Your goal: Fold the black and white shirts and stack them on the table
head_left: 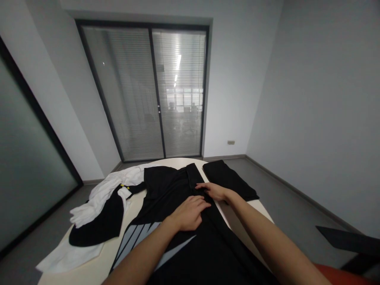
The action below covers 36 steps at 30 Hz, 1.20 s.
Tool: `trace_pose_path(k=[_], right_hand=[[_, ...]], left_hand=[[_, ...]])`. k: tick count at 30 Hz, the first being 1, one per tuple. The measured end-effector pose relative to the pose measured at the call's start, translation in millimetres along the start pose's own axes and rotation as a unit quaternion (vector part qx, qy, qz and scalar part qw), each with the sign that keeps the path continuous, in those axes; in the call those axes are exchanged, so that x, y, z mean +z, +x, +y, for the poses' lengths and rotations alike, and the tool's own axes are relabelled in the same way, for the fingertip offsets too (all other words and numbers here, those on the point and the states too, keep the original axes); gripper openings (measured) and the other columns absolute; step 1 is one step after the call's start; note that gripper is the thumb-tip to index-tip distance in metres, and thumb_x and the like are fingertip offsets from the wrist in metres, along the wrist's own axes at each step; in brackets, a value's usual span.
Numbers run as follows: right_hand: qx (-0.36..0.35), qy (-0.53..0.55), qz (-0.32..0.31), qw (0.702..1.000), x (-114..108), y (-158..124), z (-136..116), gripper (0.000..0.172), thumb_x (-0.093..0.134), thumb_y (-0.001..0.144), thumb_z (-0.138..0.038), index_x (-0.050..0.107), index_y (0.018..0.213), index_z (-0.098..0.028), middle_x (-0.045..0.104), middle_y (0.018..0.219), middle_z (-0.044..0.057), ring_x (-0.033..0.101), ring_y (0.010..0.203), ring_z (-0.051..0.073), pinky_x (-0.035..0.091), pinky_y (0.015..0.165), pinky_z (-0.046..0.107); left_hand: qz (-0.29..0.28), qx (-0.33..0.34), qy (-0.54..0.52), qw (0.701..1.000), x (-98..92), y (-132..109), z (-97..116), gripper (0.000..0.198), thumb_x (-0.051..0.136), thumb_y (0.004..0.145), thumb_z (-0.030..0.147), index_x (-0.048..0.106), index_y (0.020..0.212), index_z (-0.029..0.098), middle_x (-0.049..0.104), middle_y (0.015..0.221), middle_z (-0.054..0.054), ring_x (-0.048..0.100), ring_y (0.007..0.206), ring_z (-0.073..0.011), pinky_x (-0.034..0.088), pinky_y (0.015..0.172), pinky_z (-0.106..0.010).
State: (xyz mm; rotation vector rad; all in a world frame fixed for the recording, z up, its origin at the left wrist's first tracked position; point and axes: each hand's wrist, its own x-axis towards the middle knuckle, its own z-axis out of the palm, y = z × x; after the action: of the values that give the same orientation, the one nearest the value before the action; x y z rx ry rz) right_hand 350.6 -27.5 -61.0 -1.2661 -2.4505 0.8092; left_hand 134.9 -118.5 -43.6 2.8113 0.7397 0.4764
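A black T-shirt (pixel 166 194) with a large grey print is spread over the table, its lower part running toward me. Along its right side the cloth is turned inward, and a folded sleeve (pixel 194 176) lies on top. My left hand (pixel 190 211) rests palm down on the shirt just above the print, fingers loosely bent against the fabric. My right hand (pixel 215 191) touches the folded edge below the sleeve, with its fingers extended and slightly apart. What lies under the fingertips is partly hidden.
A folded black garment (pixel 230 180) lies on the table's right side. White clothes (pixel 118 180) and a black piece (pixel 97 227) are heaped at the left. The pale table (pixel 136 206) has a rounded far edge. A dark chair-like part (pixel 350 241) stands at right.
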Motion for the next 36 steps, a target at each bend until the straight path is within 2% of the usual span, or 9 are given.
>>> trace_pose_path(k=[8, 13, 16, 19, 23, 27, 30, 33, 36], right_hand=[[0.012, 0.032, 0.001, 0.999, 7.9, -10.0, -5.4, 0.057, 0.041, 0.080, 0.003, 0.064, 0.128, -0.018, 0.046, 0.153, 0.008, 0.042, 0.141, 0.019, 0.029, 0.121, 0.038], [-0.005, 0.020, 0.001, 1.000, 11.0, -15.9, -6.0, 0.059, 0.040, 0.081, 0.004, 0.060, 0.132, -0.018, 0.040, 0.157, 0.010, 0.036, 0.145, 0.018, 0.027, 0.121, 0.039], [-0.006, 0.019, 0.008, 1.000, 12.7, -18.7, -6.6, 0.060, 0.039, 0.080, 0.004, 0.059, 0.132, -0.018, 0.040, 0.157, 0.010, 0.034, 0.146, 0.018, 0.025, 0.122, 0.041], [-0.009, 0.022, 0.016, 1.000, 16.9, -18.8, -5.1, 0.062, 0.040, 0.077, 0.004, 0.059, 0.131, -0.020, 0.041, 0.156, 0.009, 0.033, 0.146, 0.019, 0.025, 0.122, 0.044], [-0.015, 0.023, 0.049, 0.998, 26.8, -17.2, 1.1, 0.061, 0.042, 0.075, 0.003, 0.060, 0.129, -0.018, 0.043, 0.154, 0.011, 0.033, 0.146, 0.021, 0.025, 0.121, 0.046], [-0.004, 0.002, 0.067, 0.998, 31.6, -16.8, -2.0, 0.059, 0.042, 0.075, 0.003, 0.060, 0.127, -0.017, 0.046, 0.153, 0.012, 0.035, 0.146, 0.021, 0.028, 0.120, 0.044], [0.028, -0.038, 0.081, 0.996, 28.3, -13.7, -15.8, 0.044, 0.044, 0.083, -0.003, 0.064, 0.120, -0.016, 0.054, 0.145, 0.011, 0.043, 0.141, 0.021, 0.033, 0.116, 0.038], [0.053, -0.061, 0.096, 0.992, 24.5, -5.2, -34.3, 0.027, 0.045, 0.095, -0.023, 0.070, 0.103, -0.016, 0.068, 0.122, 0.013, 0.060, 0.121, 0.024, 0.044, 0.105, 0.037], [0.099, -0.107, 0.109, 0.983, 25.6, 5.5, -53.1, 0.037, 0.057, 0.090, -0.049, 0.071, 0.093, -0.015, 0.069, 0.107, 0.015, 0.065, 0.104, 0.029, 0.048, 0.094, 0.040]], left_hand=[[-0.061, 0.043, 0.017, 0.997, 2.8, -6.4, 40.4, 0.022, 0.061, 0.075, 0.020, 0.063, 0.097, 0.021, 0.061, 0.106, -0.004, 0.056, 0.099, -0.0211, 0.042, 0.095, -0.033], [-0.091, 0.048, -0.014, 0.995, 3.3, -28.0, 74.1, 0.038, 0.067, 0.083, 0.036, 0.058, 0.118, 0.022, 0.065, 0.106, -0.004, 0.058, 0.099, -0.0221, 0.044, 0.088, -0.033], [-0.074, 0.047, -0.037, 0.995, 13.6, -39.1, 88.8, 0.033, 0.068, 0.087, 0.042, 0.061, 0.114, 0.024, 0.065, 0.111, -0.004, 0.059, 0.103, -0.0219, 0.043, 0.090, -0.033], [-0.047, 0.071, -0.069, 0.994, 24.5, -46.4, 96.9, 0.022, 0.070, 0.088, 0.037, 0.062, 0.104, 0.023, 0.063, 0.124, -0.001, 0.056, 0.115, -0.0194, 0.039, 0.098, -0.031], [-0.060, 0.115, -0.056, 0.990, 20.1, -50.1, 98.5, 0.016, 0.067, 0.087, 0.022, 0.062, 0.102, 0.021, 0.071, 0.105, 0.001, 0.061, 0.103, -0.0160, 0.039, 0.098, -0.028], [-0.066, 0.122, -0.073, 0.988, 13.3, -54.0, 94.1, 0.032, 0.067, 0.089, 0.028, 0.060, 0.119, 0.024, 0.072, 0.097, 0.002, 0.063, 0.093, -0.0163, 0.040, 0.095, -0.029], [-0.095, 0.136, -0.054, 0.985, 27.7, -59.7, 91.6, 0.034, 0.059, 0.098, 0.032, 0.055, 0.130, 0.026, 0.073, 0.099, 0.000, 0.064, 0.095, -0.0180, 0.041, 0.085, -0.028], [-0.115, 0.113, -0.055, 0.985, 48.9, -65.2, 92.7, 0.041, 0.051, 0.102, 0.036, 0.044, 0.140, 0.025, 0.073, 0.102, -0.002, 0.065, 0.098, -0.0199, 0.041, 0.077, -0.028], [-0.116, 0.084, -0.116, 0.983, 60.5, -68.7, 95.5, 0.064, 0.052, 0.101, 0.040, 0.018, 0.153, 0.022, 0.073, 0.108, -0.002, 0.067, 0.095, -0.0188, 0.042, 0.077, -0.027]])
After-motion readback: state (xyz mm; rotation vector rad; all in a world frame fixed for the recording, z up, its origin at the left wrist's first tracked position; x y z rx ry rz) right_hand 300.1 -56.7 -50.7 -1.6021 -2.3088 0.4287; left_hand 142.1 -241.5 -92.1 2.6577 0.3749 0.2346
